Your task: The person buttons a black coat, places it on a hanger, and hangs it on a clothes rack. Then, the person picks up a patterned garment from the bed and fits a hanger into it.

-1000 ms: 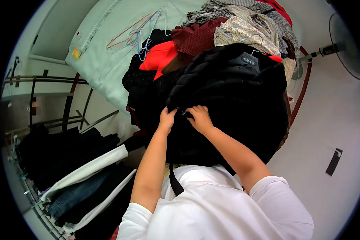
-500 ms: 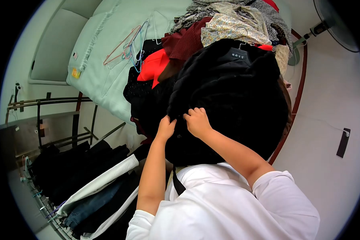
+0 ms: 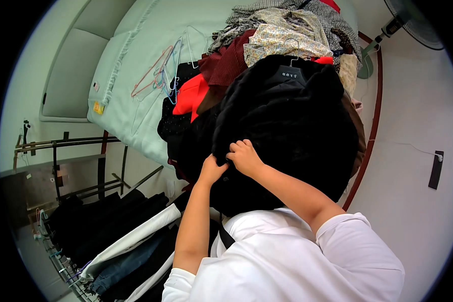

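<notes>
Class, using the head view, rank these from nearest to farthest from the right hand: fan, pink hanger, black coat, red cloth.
1. Black coat, touching the right hand.
2. Red cloth, left of the coat.
3. Pink hanger, on the bed.
4. Fan, far upper right.

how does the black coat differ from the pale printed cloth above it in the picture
The black coat is plain and dark; the pale printed cloth has a small coloured pattern. The coat is spread out with a hanger at its neck; the cloth lies rumpled. The left hand and right hand are on the coat; neither touches the cloth. Both are among the clothes piled at the bed.
</notes>
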A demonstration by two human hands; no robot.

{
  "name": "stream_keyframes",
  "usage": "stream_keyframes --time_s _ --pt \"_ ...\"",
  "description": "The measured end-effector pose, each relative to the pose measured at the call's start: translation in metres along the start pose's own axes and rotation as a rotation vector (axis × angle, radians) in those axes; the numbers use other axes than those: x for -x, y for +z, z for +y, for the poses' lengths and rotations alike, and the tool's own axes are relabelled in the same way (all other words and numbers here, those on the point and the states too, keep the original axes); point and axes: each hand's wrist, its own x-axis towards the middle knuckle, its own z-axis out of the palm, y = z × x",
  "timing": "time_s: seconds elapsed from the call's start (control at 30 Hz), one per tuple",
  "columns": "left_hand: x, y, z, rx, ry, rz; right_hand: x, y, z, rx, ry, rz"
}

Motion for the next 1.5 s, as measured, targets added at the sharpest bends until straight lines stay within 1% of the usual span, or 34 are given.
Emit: stream_keyframes --time_s 0.07,0.1,0.17,0.23,0.27,0.33,0.37,0.4,0.43,0.47,0.5,0.53,0.57,0.6,0.63,0.67,0.73,0.77,0.8,0.83,0.87,0.93,0.97,1.03,1.1,1.17,1.2,1.27,1.33,1.37,1.4,1.43,1.47,1.5 --pt "-0.002 0.002 -0.001 0.011 0.012 0.017 -0.004 0.0 0.001 -0.141 0.108 0.036" --pt "-0.003 0.002 -0.001 -0.046 -0.026 0.026 -0.004 0.001 0.001 -0.141 0.106 0.038" --pt "-0.004 0.005 0.002 -0.101 -0.064 0.038 -0.005 0.003 0.003 -0.172 0.261 0.021" --pt "0.001 0.011 0.002 -0.252 -0.003 0.12 -0.006 0.001 0.006 -0.162 0.261 -0.006" --pt "0.002 0.014 0.002 -0.25 -0.003 0.12 -0.006 0.001 0.007 -0.153 0.264 -0.034" --pt "0.006 0.02 0.0 -0.247 0.082 0.203 -0.007 -0.002 0.005 -0.154 0.274 -0.044" --pt "0.007 0.021 -0.003 -0.243 0.081 0.202 -0.008 -0.004 0.005 -0.154 0.283 -0.05" --pt "0.007 0.022 -0.006 -0.269 0.144 0.229 -0.009 -0.01 0.003 -0.151 0.282 -0.054" --pt "0.007 0.023 -0.008 -0.295 0.207 0.257 -0.01 -0.018 0.0 -0.076 0.209 0.045" --pt "0.006 0.023 -0.011 -0.292 0.206 0.26 -0.01 -0.021 -0.002 -0.002 0.133 0.144" --pt "0.005 0.023 -0.012 -0.345 0.229 0.267 -0.012 -0.022 -0.004 0.074 0.09 0.106" --pt "0.007 0.023 -0.013 -0.398 0.249 0.272 -0.014 -0.023 -0.005 0.072 0.087 0.1" --pt "0.007 0.025 -0.013 -0.395 0.243 0.271 -0.017 -0.022 -0.005 0.157 -0.029 0.114" --pt "0.004 0.028 -0.011 -0.406 0.266 0.347 -0.021 -0.022 -0.006 0.242 -0.146 0.129" --pt "0.003 0.03 -0.009 -0.417 0.292 0.424 -0.025 -0.017 -0.005 0.237 -0.18 0.133" --pt "0.002 0.033 -0.009 -0.415 0.29 0.425 -0.027 -0.012 -0.003 0.237 -0.182 0.131" --pt "-0.001 0.039 -0.012 -0.431 0.106 0.511 -0.031 0.001 0.003 0.183 -0.087 -0.108" --pt "-0.003 0.043 -0.013 -0.43 0.103 0.513 -0.032 0.006 0.008 0.23 -0.117 -0.009" --pt "-0.004 0.048 -0.011 -0.388 0.045 0.56 -0.032 0.011 0.009 0.23 -0.121 -0.012" --pt "-0.004 0.052 -0.01 -0.345 -0.015 0.607 -0.033 0.015 0.01 0.214 -0.091 -0.082" --pt "-0.004 0.055 -0.009 -0.342 -0.018 0.61 -0.032 0.018 0.011 0.199 -0.061 -0.151" --pt "-0.001 0.054 -0.003 -0.118 -0.214 0.626 -0.031 0.017 0.014 0.191 -0.071 -0.132" --pt "0.001 0.053 -0.005 -0.12 -0.219 0.628 -0.03 0.017 0.014 0.18 -0.077 -0.111" --pt "0.002 0.053 -0.01 -0.12 -0.164 0.649 -0.03 0.017 0.016 0.17 -0.097 -0.131" --pt "0.001 0.054 -0.013 -0.102 -0.188 0.658 -0.031 0.013 0.015 0.162 -0.112 -0.154" --pt "0.001 0.054 -0.013 -0.082 -0.207 0.661 -0.032 0.003 0.013 0.135 -0.122 -0.284" --pt "0.0 0.054 -0.013 -0.089 -0.208 0.649 -0.03 0.004 0.013 0.136 -0.122 -0.285" --pt "0.0 0.053 -0.014 -0.094 -0.21 0.64 -0.026 0.005 0.012 0.049 -0.059 -0.289" --pt "0.001 0.048 -0.011 -0.116 -0.14 0.517 -0.022 0.011 0.016 0.064 -0.046 -0.275" --pt "0.001 0.047 -0.009 -0.115 -0.143 0.519 -0.02 0.013 0.017 0.078 -0.031 -0.259" --pt "0.001 0.045 -0.007 -0.142 -0.14 0.477 -0.018 0.016 0.018 0.077 -0.035 -0.261" --pt "0.001 0.043 -0.005 -0.169 -0.138 0.436 -0.017 0.019 0.018 0.122 -0.039 -0.251" --pt "0.0 0.04 -0.007 -0.171 -0.139 0.44 -0.017 0.022 0.018 0.166 -0.043 -0.238" --pt "0.0 0.037 -0.011 -0.271 -0.041 0.405 -0.018 0.023 0.017 0.165 -0.047 -0.236"
